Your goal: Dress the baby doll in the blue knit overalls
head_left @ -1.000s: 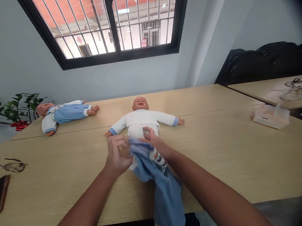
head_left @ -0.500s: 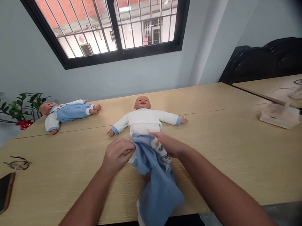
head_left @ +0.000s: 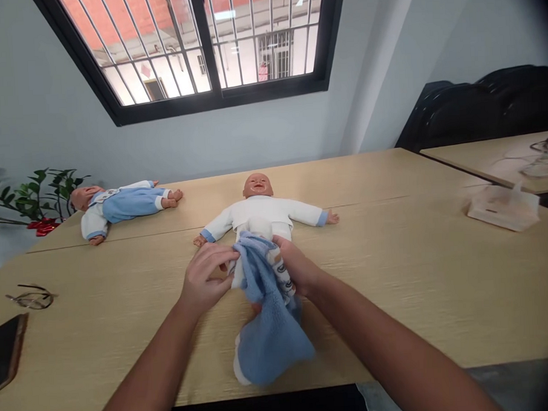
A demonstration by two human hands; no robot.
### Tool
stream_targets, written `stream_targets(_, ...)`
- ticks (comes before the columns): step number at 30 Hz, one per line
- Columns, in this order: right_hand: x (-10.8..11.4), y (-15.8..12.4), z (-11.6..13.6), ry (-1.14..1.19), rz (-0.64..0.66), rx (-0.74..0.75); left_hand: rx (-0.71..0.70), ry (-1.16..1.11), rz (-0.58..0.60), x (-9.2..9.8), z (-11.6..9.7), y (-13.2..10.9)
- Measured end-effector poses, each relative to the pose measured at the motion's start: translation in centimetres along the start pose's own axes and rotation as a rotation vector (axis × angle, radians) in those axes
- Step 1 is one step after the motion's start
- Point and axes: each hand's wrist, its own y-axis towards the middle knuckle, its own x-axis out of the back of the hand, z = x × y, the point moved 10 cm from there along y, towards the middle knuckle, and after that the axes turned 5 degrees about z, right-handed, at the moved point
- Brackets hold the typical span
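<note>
A black-framed glass window (head_left: 210, 51), backed by slim metal bars (head_left: 253, 37), brings daylight through the pale grey wall (head_left: 199, 145). Below it stretches a light wood-grained table (head_left: 416, 254); glossy black curved-top furniture (head_left: 488, 111) stands at right.

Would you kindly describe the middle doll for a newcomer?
Below the barred window is a table. At its middle lies a doll, arms spread. Unlike the leftmost doll, it has the left hand and right hand holding blue cloth before it.

The table (head_left: 408, 278) bears two dolls (head_left: 261, 208), eyeglasses (head_left: 34, 299), packet (head_left: 503, 209) and dark device (head_left: 6, 350).
</note>
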Motion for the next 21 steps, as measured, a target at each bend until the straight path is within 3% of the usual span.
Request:
stream_targets(5,-0.2,-0.3,-1.5,0.204,-0.114,-0.014,-0.022,0.079,0.036,-1.1,-1.9,0.3)
stream_targets(9,0.0,-0.7,-2.1,0.215,-0.14,-0.032,0.016,0.04,0.051,-1.7,-1.7,0.0)
stream_targets(13,0.1,-0.4,-1.9,0.238,-0.119,-0.035,0.067,-0.121,-0.123,-0.5,-0.7,-0.6)
stream_targets(16,0.6,-0.1,-1.3,0.196,-0.141,-0.008,0.015,0.034,-0.253,0.8,-1.6,-1.0)
stream_targets(21,0.6,0.0,-1.4,0.098,-0.125,0.022,-0.084,0.285,-0.13,-0.2,-3.7,-0.6)
